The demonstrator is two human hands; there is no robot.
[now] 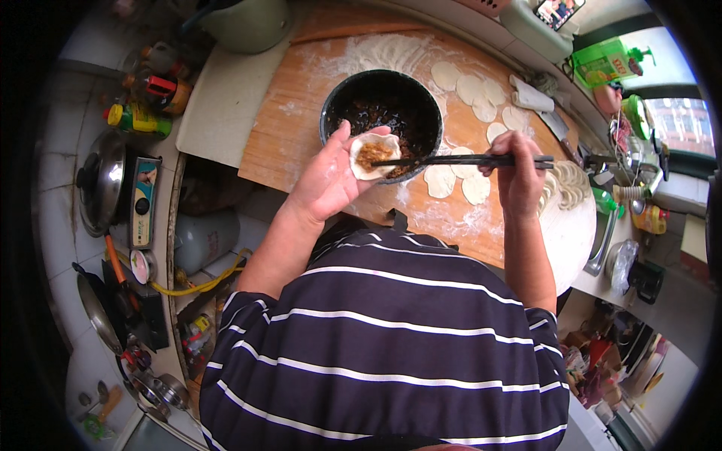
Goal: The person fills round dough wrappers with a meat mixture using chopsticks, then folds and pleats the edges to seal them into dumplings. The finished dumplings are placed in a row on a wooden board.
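Observation:
On the fingers of my left hand rests a round dumpling wrapper, with brown minced filling heaped in its middle. The palm faces up. My right hand grips a pair of dark chopsticks, whose tips touch the filling. Just beyond and partly beneath the left hand stands a black speckled pot holding more dark, glistening filling. Flat round dough wrappers lie on the floured wooden board, some near the right hand and others behind it.
Folded dumplings sit on a round pale board at the right. A cleaver lies by the back right edge. Sauce bottles and a lidded pan stand left; a green pot is at the back.

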